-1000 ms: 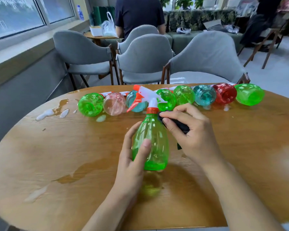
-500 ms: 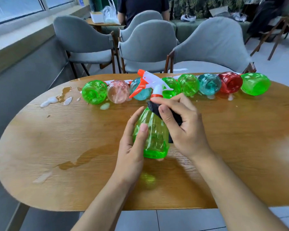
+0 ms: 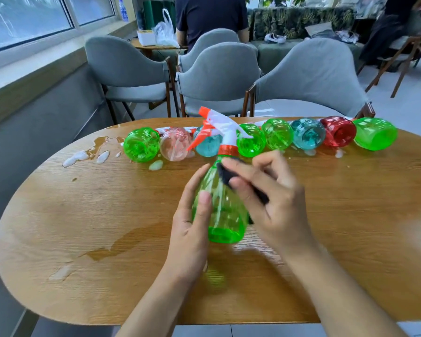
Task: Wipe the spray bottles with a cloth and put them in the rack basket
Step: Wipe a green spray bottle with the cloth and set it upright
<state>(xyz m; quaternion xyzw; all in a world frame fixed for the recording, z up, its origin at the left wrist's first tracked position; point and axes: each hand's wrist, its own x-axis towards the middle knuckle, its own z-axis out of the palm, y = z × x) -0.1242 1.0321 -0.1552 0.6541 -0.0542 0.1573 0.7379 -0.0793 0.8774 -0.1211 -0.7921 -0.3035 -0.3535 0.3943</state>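
A green spray bottle [image 3: 220, 210] stood upright in the air just above the wooden bench [image 3: 107, 215], its long axis running from its base near the person up to the orange collar and white trigger head [image 3: 219, 127], whose nozzle pointed up and to the left. The left hand [image 3: 192, 229] gripped the lower body from the left side, thumb laid across the front and the fingers [image 3: 195, 181] curled round the far wall. The right hand [image 3: 275, 203] came in from the right, its fingers pinching a dark cloth [image 3: 229, 173] against the bottle's shoulder just under the collar; that hand was blurred, so how much of the cloth it grasped could not be told. White streaks of foam showed on the front of the bottle below the cloth, which suggested the wiping was not yet finished. The uncleaned wall lay downward from the cloth along the bottle's axis, toward the base, so the right hand was the nearer one for that stroke while the left steadied the bottle.

Behind it, along the far edge of the bench, a row of bottles [image 3: 277, 135] lay on their sides, bases toward the camera, in green, pink, teal and red. Patches of foam and a wet stain [image 3: 88, 154] marked the bench at left. No rack basket appeared in view. Grey chairs [image 3: 216, 76] stood beyond.
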